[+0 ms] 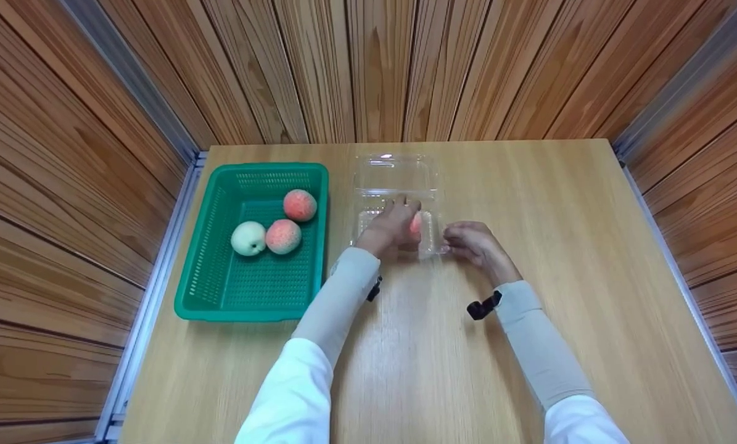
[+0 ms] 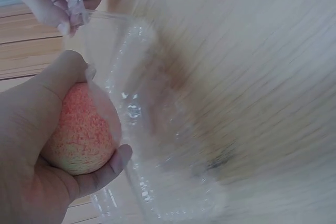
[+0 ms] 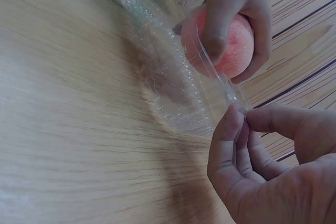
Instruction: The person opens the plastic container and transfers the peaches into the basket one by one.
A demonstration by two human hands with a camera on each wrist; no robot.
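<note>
My left hand [image 1: 393, 227] grips a pink peach [image 2: 84, 129], thumb and fingers curled round its sides. The peach is at the open clear plastic clamshell box [image 1: 430, 237], partly behind the box's near wall in the right wrist view. My right hand [image 1: 476, 243] pinches the box's near right corner between thumb and fingertips, seen closely in the right wrist view [image 3: 273, 156]. The box's lid [image 1: 396, 172] lies folded back toward the rear of the table. In the head view the left hand hides most of the peach.
To the left, a green plastic basket [image 1: 186, 302] holds two pink peaches [image 1: 292, 221] and a whitish one [image 1: 248, 238]. All stand on a wooden table [image 1: 417, 370], with plank walls [image 1: 380, 74] behind and at both sides.
</note>
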